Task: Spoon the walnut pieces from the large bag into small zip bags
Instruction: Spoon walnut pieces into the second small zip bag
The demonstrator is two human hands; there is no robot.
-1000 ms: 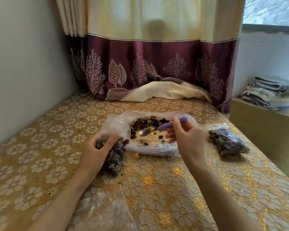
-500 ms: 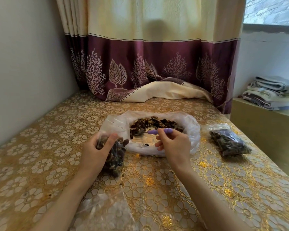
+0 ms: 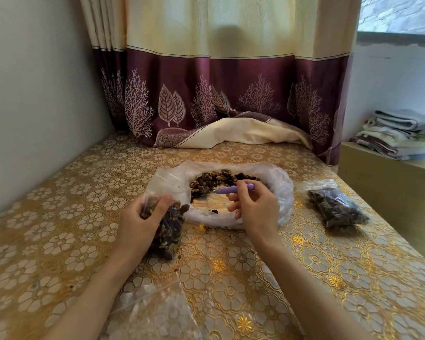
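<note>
At frame centre, the large bag of walnut pieces lies open; the right hand pinches a purple spoon over it, while the left hand grips a small zip bag (partly filled) just left of it.

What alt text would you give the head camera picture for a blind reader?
A person's right hand dips a purple-handled spoon into a large bag of walnut pieces, while the left hand holds a part-filled small zip bag. Another filled bag lies right.
</note>
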